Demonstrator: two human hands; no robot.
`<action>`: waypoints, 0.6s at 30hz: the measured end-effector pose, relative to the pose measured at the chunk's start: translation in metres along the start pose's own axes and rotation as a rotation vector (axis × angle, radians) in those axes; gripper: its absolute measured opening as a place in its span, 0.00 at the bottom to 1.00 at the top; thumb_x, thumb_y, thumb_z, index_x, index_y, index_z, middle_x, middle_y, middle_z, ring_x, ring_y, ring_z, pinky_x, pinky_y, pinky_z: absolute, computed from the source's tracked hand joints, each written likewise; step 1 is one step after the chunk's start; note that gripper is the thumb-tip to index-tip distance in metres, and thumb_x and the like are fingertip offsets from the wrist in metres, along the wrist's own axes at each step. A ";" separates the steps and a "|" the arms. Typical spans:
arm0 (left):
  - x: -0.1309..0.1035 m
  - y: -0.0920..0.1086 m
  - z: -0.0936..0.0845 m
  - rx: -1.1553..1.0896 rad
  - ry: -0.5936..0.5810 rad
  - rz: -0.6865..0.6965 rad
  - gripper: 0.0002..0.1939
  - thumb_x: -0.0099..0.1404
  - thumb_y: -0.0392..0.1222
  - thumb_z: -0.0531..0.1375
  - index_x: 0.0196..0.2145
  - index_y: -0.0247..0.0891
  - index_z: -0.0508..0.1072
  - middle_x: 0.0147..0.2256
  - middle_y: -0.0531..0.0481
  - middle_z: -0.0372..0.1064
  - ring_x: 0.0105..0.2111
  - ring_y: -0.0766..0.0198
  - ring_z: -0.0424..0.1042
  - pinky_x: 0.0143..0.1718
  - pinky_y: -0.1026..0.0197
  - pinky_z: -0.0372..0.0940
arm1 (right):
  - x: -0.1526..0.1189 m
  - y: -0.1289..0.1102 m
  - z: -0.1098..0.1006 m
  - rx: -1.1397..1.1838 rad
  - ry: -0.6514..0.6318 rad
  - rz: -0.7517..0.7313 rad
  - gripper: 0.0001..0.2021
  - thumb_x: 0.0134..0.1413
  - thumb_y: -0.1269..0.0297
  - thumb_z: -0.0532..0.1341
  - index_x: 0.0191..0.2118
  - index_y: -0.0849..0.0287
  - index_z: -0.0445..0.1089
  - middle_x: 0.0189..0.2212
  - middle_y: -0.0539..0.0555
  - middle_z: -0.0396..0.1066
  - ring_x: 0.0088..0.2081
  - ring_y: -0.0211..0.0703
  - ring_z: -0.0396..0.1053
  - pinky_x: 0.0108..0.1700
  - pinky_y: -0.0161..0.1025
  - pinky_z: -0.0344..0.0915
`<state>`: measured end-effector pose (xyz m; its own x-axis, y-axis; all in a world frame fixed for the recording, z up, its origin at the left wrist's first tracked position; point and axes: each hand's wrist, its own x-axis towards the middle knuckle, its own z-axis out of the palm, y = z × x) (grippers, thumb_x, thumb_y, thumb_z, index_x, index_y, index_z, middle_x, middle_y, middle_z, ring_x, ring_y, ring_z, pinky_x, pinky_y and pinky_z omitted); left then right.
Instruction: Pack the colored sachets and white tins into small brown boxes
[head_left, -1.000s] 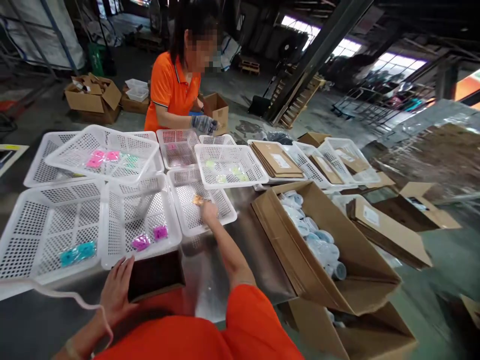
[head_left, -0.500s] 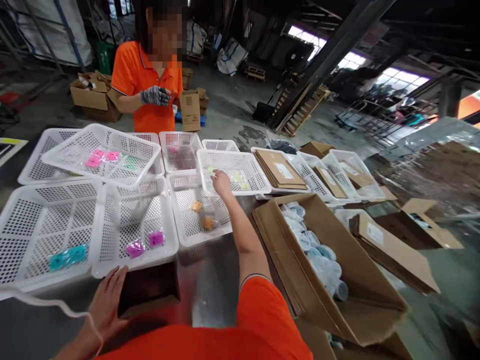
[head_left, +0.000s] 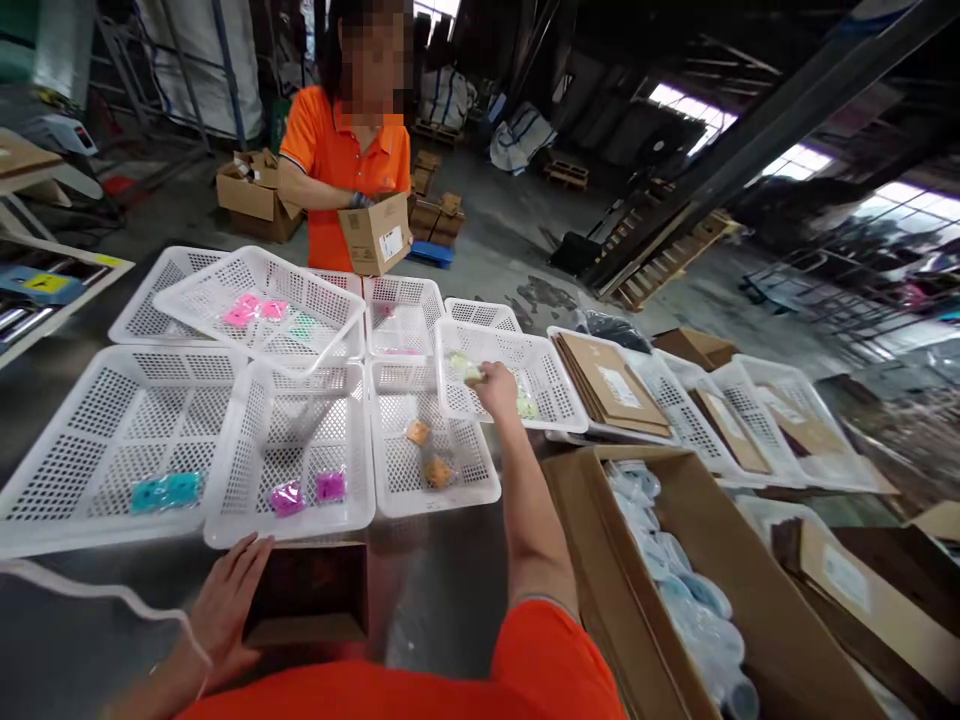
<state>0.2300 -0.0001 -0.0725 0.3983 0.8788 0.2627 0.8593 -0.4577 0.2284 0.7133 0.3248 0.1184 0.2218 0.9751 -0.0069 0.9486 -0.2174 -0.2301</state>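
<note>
My right hand [head_left: 498, 388] reaches into a white basket [head_left: 562, 385] and pinches a pale green packet [head_left: 466, 368]; another pale green packet [head_left: 526, 404] lies beside it. My left hand [head_left: 231, 592] rests, fingers extended, against the left side of an open cardboard box [head_left: 307, 625] whose inside is dark. Front baskets hold teal packets [head_left: 166, 491], purple packets [head_left: 330, 486] and orange packets [head_left: 438, 472]. Pink packets [head_left: 256, 309] lie in a tilted basket [head_left: 180, 299] stacked at the back left.
Across the table a person [head_left: 345, 150] in orange holds a small carton [head_left: 377, 236]. A large carton of clear plastic cups [head_left: 697, 600] stands at the right, with flat cardboard [head_left: 611, 385] in a basket behind it. A white cord [head_left: 97, 587] crosses the left front.
The view has shifted left. My right hand has moved within its basket and closed on a pale green packet. The person opposite now holds a carton. My left hand stays at the box.
</note>
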 end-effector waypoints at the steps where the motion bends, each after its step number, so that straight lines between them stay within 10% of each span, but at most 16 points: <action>1: 0.002 0.001 -0.002 -0.003 -0.001 0.001 0.76 0.50 0.42 0.69 0.89 0.34 0.35 0.71 0.27 0.76 0.72 0.25 0.75 0.68 0.35 0.76 | -0.027 -0.009 0.003 0.154 0.034 -0.136 0.08 0.70 0.65 0.73 0.51 0.57 0.87 0.53 0.65 0.83 0.55 0.61 0.82 0.59 0.51 0.79; 8: 0.011 0.001 -0.006 -0.099 0.017 -0.019 0.73 0.55 0.47 0.70 0.88 0.30 0.38 0.72 0.24 0.74 0.73 0.26 0.74 0.72 0.36 0.74 | -0.213 -0.092 0.102 0.732 -0.520 -0.777 0.25 0.53 0.54 0.87 0.54 0.46 0.85 0.49 0.54 0.84 0.45 0.53 0.83 0.46 0.47 0.82; 14: 0.017 -0.004 -0.014 -0.142 0.028 0.015 0.68 0.59 0.44 0.67 0.89 0.34 0.38 0.73 0.27 0.73 0.73 0.26 0.73 0.72 0.32 0.73 | -0.138 -0.071 0.078 0.383 -0.017 -0.234 0.33 0.61 0.68 0.80 0.70 0.55 0.75 0.66 0.67 0.78 0.67 0.65 0.78 0.66 0.56 0.78; 18: 0.020 -0.012 -0.011 -0.122 -0.065 0.030 0.60 0.56 0.41 0.70 0.85 0.46 0.60 0.74 0.32 0.73 0.75 0.25 0.70 0.73 0.31 0.72 | -0.097 -0.035 0.056 0.006 0.060 0.011 0.35 0.68 0.72 0.72 0.77 0.64 0.67 0.73 0.75 0.71 0.73 0.67 0.70 0.73 0.54 0.69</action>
<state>0.2239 0.0217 -0.0595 0.4462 0.8698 0.2108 0.8030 -0.4931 0.3348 0.6457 0.2406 0.0728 0.2456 0.9681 0.0492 0.9447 -0.2277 -0.2362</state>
